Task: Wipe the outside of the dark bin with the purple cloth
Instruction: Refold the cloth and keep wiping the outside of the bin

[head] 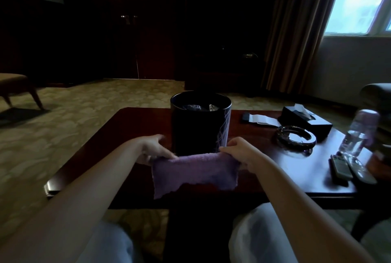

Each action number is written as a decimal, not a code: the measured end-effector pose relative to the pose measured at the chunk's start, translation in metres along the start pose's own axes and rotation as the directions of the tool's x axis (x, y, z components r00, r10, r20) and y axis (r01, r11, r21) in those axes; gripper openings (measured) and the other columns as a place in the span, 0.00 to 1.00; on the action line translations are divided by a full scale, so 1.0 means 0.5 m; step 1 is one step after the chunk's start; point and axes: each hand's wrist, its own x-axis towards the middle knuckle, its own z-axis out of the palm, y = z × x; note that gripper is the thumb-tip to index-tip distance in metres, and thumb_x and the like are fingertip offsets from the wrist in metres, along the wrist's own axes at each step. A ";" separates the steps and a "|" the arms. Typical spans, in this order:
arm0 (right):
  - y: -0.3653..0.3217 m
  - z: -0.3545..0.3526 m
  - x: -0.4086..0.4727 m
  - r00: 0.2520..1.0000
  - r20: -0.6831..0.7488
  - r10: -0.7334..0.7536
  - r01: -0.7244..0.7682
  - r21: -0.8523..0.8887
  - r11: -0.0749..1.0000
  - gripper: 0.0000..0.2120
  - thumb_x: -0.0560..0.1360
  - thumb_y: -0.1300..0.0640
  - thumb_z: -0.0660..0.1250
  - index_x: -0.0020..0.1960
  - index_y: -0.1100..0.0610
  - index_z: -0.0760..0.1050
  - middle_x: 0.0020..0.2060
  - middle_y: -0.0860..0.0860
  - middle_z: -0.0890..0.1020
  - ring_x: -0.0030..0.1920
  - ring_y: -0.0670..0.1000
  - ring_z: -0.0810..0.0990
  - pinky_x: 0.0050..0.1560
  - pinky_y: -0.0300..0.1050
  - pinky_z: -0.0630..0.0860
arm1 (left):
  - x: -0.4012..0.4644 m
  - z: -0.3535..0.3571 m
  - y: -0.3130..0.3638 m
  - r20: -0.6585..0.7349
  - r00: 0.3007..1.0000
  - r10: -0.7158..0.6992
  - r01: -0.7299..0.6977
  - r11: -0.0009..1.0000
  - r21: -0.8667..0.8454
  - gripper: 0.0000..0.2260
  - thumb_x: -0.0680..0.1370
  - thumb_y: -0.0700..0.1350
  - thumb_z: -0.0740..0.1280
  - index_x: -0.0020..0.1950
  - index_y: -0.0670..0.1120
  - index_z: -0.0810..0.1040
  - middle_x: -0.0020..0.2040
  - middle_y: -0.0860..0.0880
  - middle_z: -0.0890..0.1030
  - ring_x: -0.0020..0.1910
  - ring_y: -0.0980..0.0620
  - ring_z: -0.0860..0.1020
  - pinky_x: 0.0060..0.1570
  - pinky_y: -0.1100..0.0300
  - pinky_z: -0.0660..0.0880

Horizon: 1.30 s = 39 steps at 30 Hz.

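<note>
The dark bin (200, 123) stands upright in the middle of the dark wooden table (118, 135), with some crumpled rubbish inside and pale line marks on its right side. The purple cloth (195, 172) hangs stretched between my hands just in front of the bin's base. My left hand (153, 149) pinches its top left corner. My right hand (240, 152) pinches its top right corner. The cloth's lower edge hangs loose over the table's front. Both hands sit close beside the bin's lower wall; I cannot tell whether they touch it.
On the table's right side lie a glass ashtray (296, 139), a black tissue box (306, 121), a paper slip (262, 120), a water bottle (359, 133) and two remote controls (349, 168). A chair (17, 87) stands far left on the carpet. My knees are below the table edge.
</note>
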 end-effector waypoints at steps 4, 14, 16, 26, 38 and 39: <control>0.002 -0.009 -0.002 1.000 0.014 0.012 -0.014 0.159 0.987 0.04 0.72 0.56 0.73 0.43 0.55 0.79 0.36 0.51 0.80 0.34 0.48 0.76 0.31 0.39 0.71 | -0.003 -0.003 -0.009 -0.039 0.999 -0.019 0.019 1.000 -0.018 0.40 0.68 0.28 0.71 0.75 0.46 0.57 0.63 0.38 0.74 0.59 0.44 0.77 0.45 0.55 0.80; 0.000 -0.020 -0.016 0.950 0.300 0.088 -0.167 0.247 0.954 0.08 0.72 0.71 0.68 0.45 0.59 0.78 0.39 0.55 0.81 0.38 0.50 0.79 0.33 0.39 0.79 | -0.003 -0.008 -0.021 -0.238 0.970 0.041 -0.063 0.994 -0.088 0.24 0.75 0.27 0.63 0.68 0.43 0.67 0.41 0.42 0.78 0.34 0.47 0.79 0.33 0.51 0.79; 0.005 -0.018 -0.011 0.974 0.204 0.098 -0.155 0.283 0.947 0.07 0.71 0.71 0.69 0.43 0.60 0.78 0.37 0.55 0.80 0.36 0.49 0.78 0.29 0.37 0.77 | 0.001 -0.016 -0.027 -0.236 0.970 0.060 -0.104 0.979 -0.177 0.20 0.76 0.26 0.60 0.65 0.41 0.70 0.41 0.41 0.77 0.34 0.46 0.78 0.37 0.49 0.79; -0.014 -0.015 -0.003 0.979 0.161 0.122 -0.183 0.450 0.874 0.05 0.73 0.70 0.67 0.47 0.64 0.80 0.30 0.53 0.82 0.33 0.49 0.79 0.24 0.35 0.74 | 0.008 -0.036 -0.031 -0.122 0.989 0.082 -0.098 0.986 -0.132 0.24 0.72 0.23 0.50 0.57 0.42 0.75 0.48 0.40 0.78 0.42 0.47 0.79 0.33 0.57 0.77; 0.025 -0.016 0.036 0.997 -0.077 -0.007 0.018 0.141 0.990 0.04 0.70 0.65 0.74 0.44 0.62 0.81 0.33 0.53 0.79 0.34 0.48 0.76 0.31 0.37 0.72 | 0.020 -0.020 -0.030 -0.156 0.933 0.325 -0.172 0.781 0.600 0.11 0.67 0.38 0.76 0.46 0.48 0.81 0.44 0.52 0.79 0.44 0.55 0.77 0.41 0.65 0.71; 0.028 -0.020 0.038 0.995 -0.101 -0.023 0.034 0.104 0.994 0.04 0.70 0.64 0.74 0.45 0.62 0.82 0.33 0.52 0.79 0.34 0.48 0.76 0.34 0.39 0.72 | 0.020 -0.022 -0.031 -0.156 0.925 0.346 -0.180 0.762 0.622 0.09 0.67 0.39 0.76 0.43 0.49 0.81 0.42 0.53 0.78 0.43 0.56 0.76 0.40 0.66 0.70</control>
